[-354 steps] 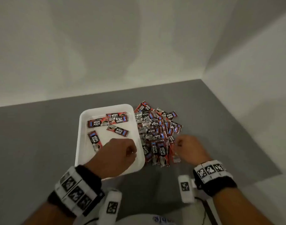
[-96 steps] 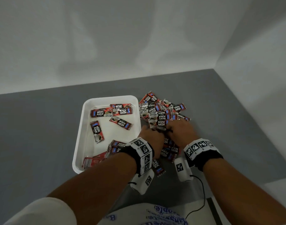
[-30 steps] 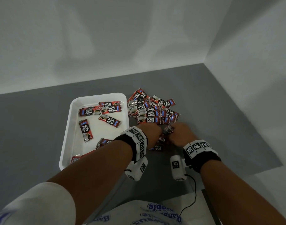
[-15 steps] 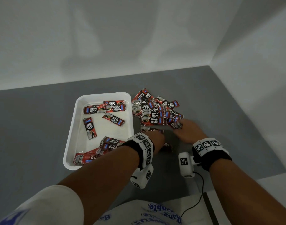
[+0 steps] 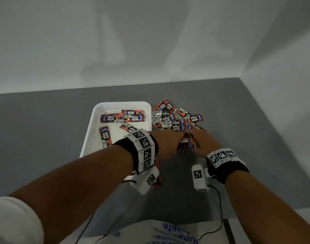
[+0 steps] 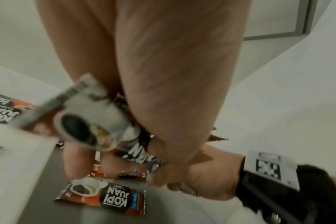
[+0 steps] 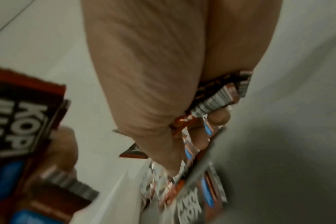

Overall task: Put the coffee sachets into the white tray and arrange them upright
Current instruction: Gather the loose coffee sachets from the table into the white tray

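The white tray (image 5: 90,138) lies on the grey table with several red-and-black coffee sachets (image 5: 113,118) flat inside it. A loose pile of sachets (image 5: 175,120) sits just right of the tray. My left hand (image 5: 173,143) and right hand (image 5: 198,140) meet at the pile's near edge and hold a bunch of sachets (image 5: 186,143) between them. In the left wrist view, my left fingers (image 6: 77,160) curl round blurred sachets (image 6: 94,121) above the table. In the right wrist view, my right fingers (image 7: 219,116) grip a stack of sachets (image 7: 219,97).
One sachet (image 6: 105,200) lies flat on the grey table below my left hand, by the tray's near right corner. White walls close the table at the back and right. Bare grey table (image 5: 36,138) lies left of the tray. Wrist camera cables hang near my body.
Both hands have drawn together at the pile's near edge and gathered a bunch of sachets between them. The left hand has shifted towards the tray's right rim.
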`<state>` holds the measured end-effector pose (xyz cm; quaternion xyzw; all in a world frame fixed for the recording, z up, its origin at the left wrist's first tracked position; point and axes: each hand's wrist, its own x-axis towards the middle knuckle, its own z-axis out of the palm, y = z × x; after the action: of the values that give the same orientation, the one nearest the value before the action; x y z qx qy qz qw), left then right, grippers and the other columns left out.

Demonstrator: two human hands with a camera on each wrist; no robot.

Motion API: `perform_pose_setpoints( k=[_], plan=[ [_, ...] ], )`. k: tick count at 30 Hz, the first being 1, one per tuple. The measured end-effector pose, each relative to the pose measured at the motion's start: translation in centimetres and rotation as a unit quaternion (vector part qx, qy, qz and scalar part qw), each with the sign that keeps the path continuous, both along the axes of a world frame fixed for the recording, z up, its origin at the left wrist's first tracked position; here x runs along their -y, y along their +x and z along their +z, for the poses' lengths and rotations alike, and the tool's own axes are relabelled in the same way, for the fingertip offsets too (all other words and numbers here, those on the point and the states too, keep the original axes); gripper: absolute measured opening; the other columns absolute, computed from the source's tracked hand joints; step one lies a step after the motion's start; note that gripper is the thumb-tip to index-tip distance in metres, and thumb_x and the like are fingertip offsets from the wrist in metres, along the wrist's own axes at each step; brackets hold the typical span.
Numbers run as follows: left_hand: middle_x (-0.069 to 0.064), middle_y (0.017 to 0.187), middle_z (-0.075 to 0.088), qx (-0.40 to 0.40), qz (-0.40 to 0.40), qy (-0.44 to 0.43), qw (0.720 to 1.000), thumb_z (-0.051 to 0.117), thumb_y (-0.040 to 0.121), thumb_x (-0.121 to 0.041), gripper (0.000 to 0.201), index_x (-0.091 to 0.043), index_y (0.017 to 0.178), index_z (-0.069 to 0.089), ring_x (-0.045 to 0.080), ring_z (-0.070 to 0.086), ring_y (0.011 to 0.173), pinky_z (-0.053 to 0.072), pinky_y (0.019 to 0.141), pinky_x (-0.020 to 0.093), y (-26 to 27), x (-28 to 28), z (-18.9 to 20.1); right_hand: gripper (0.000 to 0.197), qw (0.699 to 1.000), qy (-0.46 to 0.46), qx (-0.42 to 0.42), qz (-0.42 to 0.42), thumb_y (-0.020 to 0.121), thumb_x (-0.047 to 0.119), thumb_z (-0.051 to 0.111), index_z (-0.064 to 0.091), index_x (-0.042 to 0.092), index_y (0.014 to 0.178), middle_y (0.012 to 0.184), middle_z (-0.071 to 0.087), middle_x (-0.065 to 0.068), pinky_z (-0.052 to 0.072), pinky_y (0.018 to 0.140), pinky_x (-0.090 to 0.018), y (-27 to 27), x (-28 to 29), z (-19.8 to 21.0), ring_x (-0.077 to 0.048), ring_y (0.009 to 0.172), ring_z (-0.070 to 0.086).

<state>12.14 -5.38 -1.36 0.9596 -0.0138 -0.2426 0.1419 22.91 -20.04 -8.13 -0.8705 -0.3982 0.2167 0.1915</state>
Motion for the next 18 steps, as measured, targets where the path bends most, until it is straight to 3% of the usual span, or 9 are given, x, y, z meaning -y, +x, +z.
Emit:
perform_pose_setpoints(
  k=[2, 3, 5, 7, 9, 11, 13, 18],
  plan=[
    [0.009, 0.119, 0.064, -0.030, 0.008, -0.011, 0.999, 0.055, 0.098, -0.022, 0.037, -0.014, 0.134, 0.047, 0.024, 0.062, 0.097, 0.052, 0.084, 0.034, -0.5, -0.2, 0.0, 0.041, 0.999, -0.007, -0.023, 0.027, 0.087, 0.009, 0.076, 0.065, 0.006, 0.127, 0.123, 0.066, -0.013, 0.045, 0.105, -0.036, -1.1, -0.4, -0.2, -0.026, 0.114, 0.061],
    [0.008, 0.115, 0.066, -0.046, -0.005, -0.001, 0.999, 0.055, 0.098, -0.022, 0.032, -0.013, 0.128, 0.053, 0.022, 0.062, 0.092, 0.054, 0.081, 0.033, -0.9, -0.2, -0.2, 0.039, 0.998, -0.016, -0.035, 0.043, 0.089, 0.008, 0.074, 0.064, 0.004, 0.126, 0.122, 0.065, -0.012, 0.044, 0.101, -0.025, -1.5, -0.6, -0.5, -0.023, 0.110, 0.062],
    [0.005, 0.099, 0.066, -0.070, -0.047, 0.051, 0.995, 0.060, 0.095, -0.022, 0.023, -0.009, 0.115, 0.063, 0.019, 0.060, 0.081, 0.053, 0.067, 0.027, -1.3, 0.4, -0.9, 0.023, 0.997, -0.018, -0.048, 0.060, 0.092, 0.003, 0.067, 0.069, 0.000, 0.115, 0.102, 0.063, -0.003, 0.041, 0.082, -0.007, -2.2, -1.1, -0.9, -0.005, 0.086, 0.059],
    [0.001, 0.081, 0.057, -0.097, -0.079, 0.117, 0.985, 0.066, 0.093, -0.019, 0.012, -0.008, 0.097, 0.065, 0.017, 0.053, 0.069, 0.046, 0.063, 0.027, -1.9, 1.2, -1.5, 0.006, 0.998, -0.033, -0.016, 0.060, 0.093, 0.010, 0.067, 0.073, 0.008, 0.094, 0.081, 0.056, 0.008, 0.039, 0.072, -0.012, -2.5, -1.7, -1.4, 0.001, 0.071, 0.051],
    [0.001, 0.077, 0.054, -0.103, -0.123, 0.173, 0.972, 0.064, 0.095, -0.013, 0.008, -0.008, 0.089, 0.063, 0.018, 0.051, 0.065, 0.048, 0.067, 0.031, -2.2, 2.2, -2.1, 0.012, 0.999, -0.045, 0.007, 0.025, 0.089, 0.021, 0.069, 0.065, 0.018, 0.078, 0.077, 0.055, 0.006, 0.041, 0.075, -0.026, -2.0, -1.6, -2.4, -0.012, 0.073, 0.056],
    [0.005, 0.092, 0.066, -0.089, -0.160, 0.190, 0.965, 0.062, 0.096, -0.012, 0.010, -0.007, 0.102, 0.068, 0.024, 0.062, 0.076, 0.051, 0.066, 0.034, -2.3, 2.8, -2.8, 0.014, 0.997, -0.077, 0.010, -0.002, 0.087, 0.023, 0.072, 0.059, 0.024, 0.083, 0.085, 0.055, 0.004, 0.040, 0.077, -0.028, -1.6, -1.0, -3.0, -0.016, 0.082, 0.056],
    [0.005, 0.105, 0.071, -0.094, -0.177, 0.203, 0.959, 0.063, 0.096, -0.014, 0.015, -0.009, 0.108, 0.070, 0.026, 0.070, 0.090, 0.054, 0.066, 0.036, -2.4, 3.0, -3.9, 0.015, 0.996, -0.083, -0.012, -0.030, 0.086, 0.020, 0.074, 0.060, 0.023, 0.089, 0.090, 0.057, 0.003, 0.041, 0.078, -0.028, -1.4, -0.2, -2.9, -0.017, 0.086, 0.056],
    [0.005, 0.113, 0.071, -0.082, -0.181, 0.217, 0.956, 0.058, 0.098, -0.013, 0.018, -0.011, 0.112, 0.069, 0.029, 0.071, 0.099, 0.054, 0.068, 0.037, -2.1, 2.8, -6.1, 0.027, 0.992, -0.067, -0.037, -0.097, 0.085, 0.015, 0.076, 0.061, 0.021, 0.107, 0.100, 0.055, 0.006, 0.040, 0.083, -0.027, -1.1, 2.1, -3.6, -0.015, 0.094, 0.053]
  ],
)
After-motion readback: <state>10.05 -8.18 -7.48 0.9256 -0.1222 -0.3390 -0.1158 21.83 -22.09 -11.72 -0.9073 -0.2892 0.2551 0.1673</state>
